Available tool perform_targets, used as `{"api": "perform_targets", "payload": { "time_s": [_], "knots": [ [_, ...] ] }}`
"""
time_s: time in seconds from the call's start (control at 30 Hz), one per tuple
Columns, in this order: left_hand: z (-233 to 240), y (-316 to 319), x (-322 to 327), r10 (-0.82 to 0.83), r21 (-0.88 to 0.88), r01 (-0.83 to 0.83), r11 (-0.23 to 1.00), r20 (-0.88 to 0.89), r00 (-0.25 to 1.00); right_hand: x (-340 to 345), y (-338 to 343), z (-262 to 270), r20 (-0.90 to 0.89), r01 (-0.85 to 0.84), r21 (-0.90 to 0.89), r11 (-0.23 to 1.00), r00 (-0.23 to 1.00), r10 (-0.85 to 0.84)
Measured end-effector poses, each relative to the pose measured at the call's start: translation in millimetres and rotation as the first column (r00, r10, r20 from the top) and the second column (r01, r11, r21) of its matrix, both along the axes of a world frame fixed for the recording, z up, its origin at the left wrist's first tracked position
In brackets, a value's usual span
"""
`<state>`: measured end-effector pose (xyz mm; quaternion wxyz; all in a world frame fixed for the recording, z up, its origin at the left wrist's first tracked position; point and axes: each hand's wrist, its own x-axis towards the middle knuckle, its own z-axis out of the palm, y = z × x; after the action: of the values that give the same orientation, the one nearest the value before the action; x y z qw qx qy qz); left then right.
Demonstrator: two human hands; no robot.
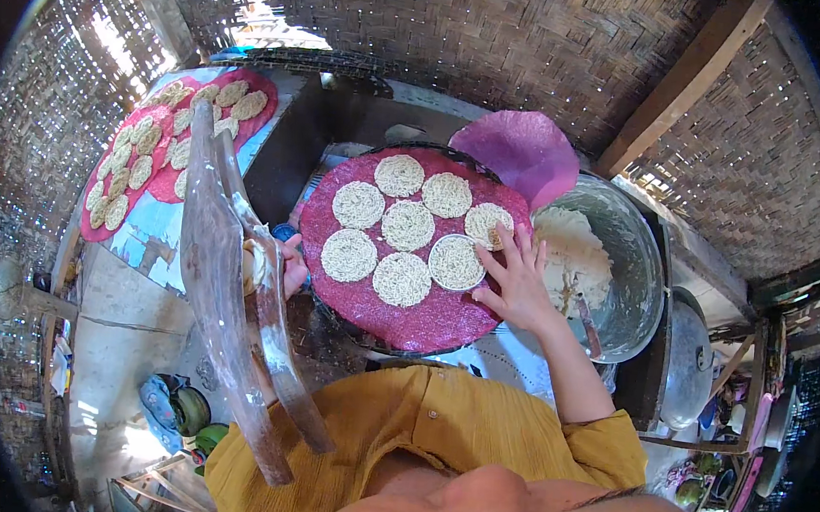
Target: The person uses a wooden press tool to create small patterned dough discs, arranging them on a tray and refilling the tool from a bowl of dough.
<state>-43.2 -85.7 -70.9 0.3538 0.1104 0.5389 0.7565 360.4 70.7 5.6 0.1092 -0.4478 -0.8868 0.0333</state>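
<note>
Before me a round pink sheet (327,214) lies on a dark-rimmed round support, bearing several pale discs of fine strands. A thin ring (432,272) surrounds one disc (456,262) at the sheet's right. My right hand (519,281) rests with spread fingers at that ring and the neighbouring disc (489,224). My left hand (288,269) is at a wooden press with two long handles (221,257), which stands up left of the sheet. The handles hide most of this hand, so its grip cannot be made out.
Right of the sheet stands a large metal basin (647,287) with pale dough (570,256) and a flat tool (589,325). A pink-purple sheet (521,149) overlaps its rim. Further pink sheets with discs (162,185) lie left. A lidded metal pot (688,357) is at the right.
</note>
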Motion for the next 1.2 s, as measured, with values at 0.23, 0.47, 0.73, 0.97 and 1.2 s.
{"api": "perform_targets", "payload": {
  "time_s": [0.23, 0.47, 0.73, 0.97, 1.2],
  "knots": [
    [-1.6, -7.1, 2.1, 0.018, -0.007, -0.018, 1.0, -0.003, 1.0, 8.9, 14.6, -9.7, -0.42, 0.2, -0.024, 0.979, 0.887, -0.192],
    [-0.7, -10.0, 2.2, 0.015, -0.02, -0.015, 1.0, -0.007, 1.0, -7.2, 34.3, -16.5, -0.293, 0.263, -0.13, 0.956, 0.911, -0.291],
    [-5.8, -26.0, -5.8, 0.054, -0.042, -0.054, 0.998, 0.0, 0.999, -12.5, 45.4, -13.1, -0.16, 0.155, -0.008, 0.988, 0.975, -0.155],
    [-11.5, -37.2, -8.9, 0.088, -0.056, -0.087, 0.995, 0.003, 0.996, -11.1, 43.5, -11.8, -0.229, 0.099, 0.034, 0.995, 0.969, -0.088],
    [-10.8, -52.1, -8.4, 0.118, -0.08, -0.118, 0.99, -0.008, 0.993, -10.3, 24.8, 22.0, -0.376, 0.142, -0.062, 0.988, 0.914, -0.155]
  ]
}}
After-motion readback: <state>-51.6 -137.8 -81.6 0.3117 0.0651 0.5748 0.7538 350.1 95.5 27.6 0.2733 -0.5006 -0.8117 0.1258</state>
